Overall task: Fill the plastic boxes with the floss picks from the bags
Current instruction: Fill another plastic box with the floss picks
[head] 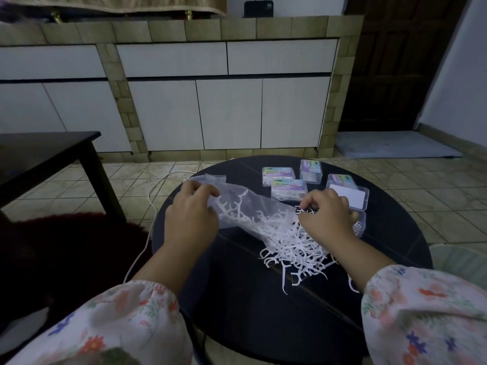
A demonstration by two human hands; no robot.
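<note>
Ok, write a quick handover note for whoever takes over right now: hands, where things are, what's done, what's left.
Left hand grips the bag near its closed end. Right hand pinches picks at the pile, beside the open box.
Many picks lie spilled on the table; some are in the bag.
Done: four closed boxes at the back look filled.
Left: fill the open box, close it.

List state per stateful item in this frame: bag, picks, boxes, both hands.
plastic bag: lying on the table, partly emptied, picks inside
floss picks: loose pile spilled on the round table
open box: lid up, under the right hand
closed boxes: four, lids shut, labelled, at the far side
left hand: grips the bag
right hand: fingers curled, pinching picks
</note>
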